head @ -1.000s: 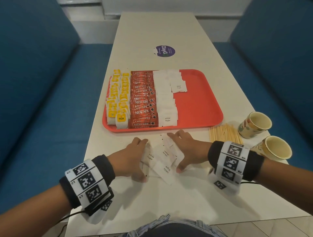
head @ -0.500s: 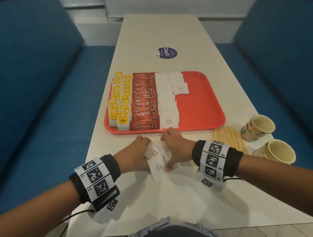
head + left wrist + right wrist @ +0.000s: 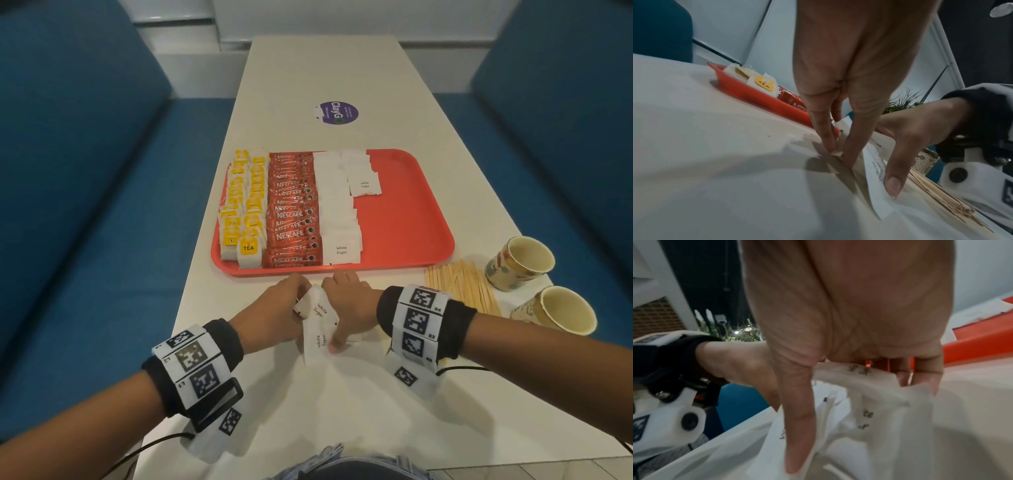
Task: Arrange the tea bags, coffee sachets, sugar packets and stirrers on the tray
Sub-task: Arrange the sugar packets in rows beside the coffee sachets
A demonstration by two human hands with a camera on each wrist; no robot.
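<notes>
On the red tray (image 3: 435, 205) run three columns: tea bags (image 3: 245, 205), coffee sachets (image 3: 291, 212), sugar packets (image 3: 337, 212). On the table just before its near rim, the left hand (image 3: 274, 315) presses straight fingers against loose sugar packets (image 3: 318, 329). The right hand (image 3: 352, 308) pinches them between thumb and fingers. Stirrers (image 3: 459, 284) lie beside two empty paper cups (image 3: 517, 263).

A long white table (image 3: 322, 68) runs between two blue upholstered benches (image 3: 85, 192) toward a pale stepped wall (image 3: 191, 31). Light floor tiles (image 3: 548, 471) show at the near right corner, and green plants (image 3: 902, 104) appear in the wrist views
</notes>
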